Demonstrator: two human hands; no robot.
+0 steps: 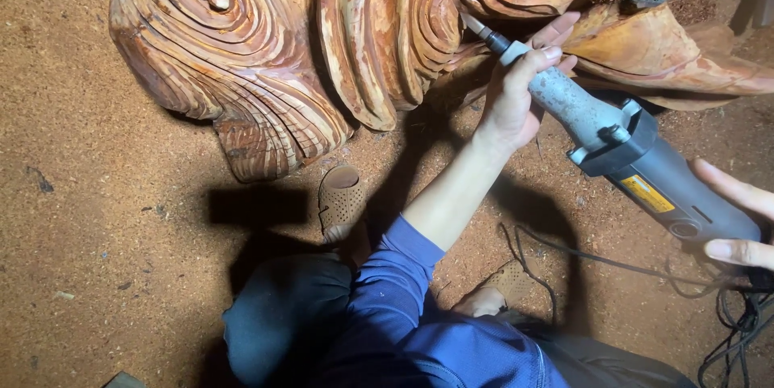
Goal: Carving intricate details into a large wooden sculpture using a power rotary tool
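Observation:
A large reddish-brown wood carving (266, 41) with deep swirling grooves fills the top of the head view. A grey electric die grinder (629, 150) points its thin bit at a groove of the carving near the top centre. My left hand (520, 85), in a blue sleeve, wraps the grinder's dusty neck close to the bit. My right hand (738, 223) grips the grinder's dark rear body at the right edge; only its fingers show.
Sawdust covers the ground (97, 219) all around. My two feet in tan perforated shoes (340, 201) rest below the carving. A black power cord (726, 307) coils at the lower right. A dark blue knee (282, 315) is at bottom centre.

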